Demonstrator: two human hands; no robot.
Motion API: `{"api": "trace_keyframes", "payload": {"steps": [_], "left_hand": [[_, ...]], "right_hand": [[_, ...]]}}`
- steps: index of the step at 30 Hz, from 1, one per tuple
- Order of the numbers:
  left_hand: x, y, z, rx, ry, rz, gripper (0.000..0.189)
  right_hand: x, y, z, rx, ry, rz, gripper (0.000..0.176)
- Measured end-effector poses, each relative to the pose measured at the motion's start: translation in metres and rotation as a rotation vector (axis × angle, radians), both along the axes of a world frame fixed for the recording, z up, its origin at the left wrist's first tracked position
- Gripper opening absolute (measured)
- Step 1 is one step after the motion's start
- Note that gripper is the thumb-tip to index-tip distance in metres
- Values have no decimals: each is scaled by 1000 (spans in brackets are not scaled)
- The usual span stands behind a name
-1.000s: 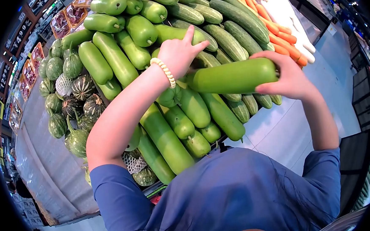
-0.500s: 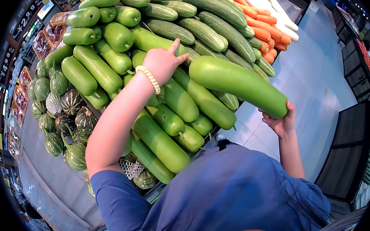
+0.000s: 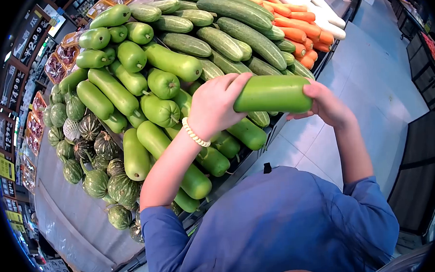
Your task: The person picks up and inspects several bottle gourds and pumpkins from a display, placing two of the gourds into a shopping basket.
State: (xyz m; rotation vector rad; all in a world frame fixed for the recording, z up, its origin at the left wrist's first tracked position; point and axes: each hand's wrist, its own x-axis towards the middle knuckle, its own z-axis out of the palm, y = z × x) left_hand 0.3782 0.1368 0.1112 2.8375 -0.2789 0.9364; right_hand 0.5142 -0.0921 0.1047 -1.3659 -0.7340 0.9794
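A smooth light-green bottle gourd [image 3: 273, 93] is held level between my two hands, above the near edge of the vegetable display. My left hand [image 3: 220, 104], with a pale coiled band at the wrist, is wrapped over the gourd's left end and hides it. At the other end, my right hand [image 3: 323, 102] grips with the thumb on top and fingers beneath. Below and left of my left hand lies a pile of similar gourds [image 3: 167, 89], some partly covered by my left forearm.
Striped dark-green cucumbers [image 3: 246, 39] are stacked behind, with carrots [image 3: 298, 29] and white radishes [image 3: 319, 5] at the right. Small striped round squashes [image 3: 123, 189] lie at the left beside packaged trays [image 3: 54, 68]. A tiled floor [image 3: 368, 77] runs along the right, past black crates [image 3: 423, 168].
My left hand has come from over the pile onto the gourd's left end. The gourd has turned from slanting to level, and my right hand has moved up with it.
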Motion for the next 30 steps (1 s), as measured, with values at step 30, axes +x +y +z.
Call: {"api": "trace_keyframes", "payload": {"steps": [30], "left_hand": [[40, -103, -64, -2283, -589, -864, 57]], "right_hand": [[-1, -13, -33, 539, -280, 344, 83]]}}
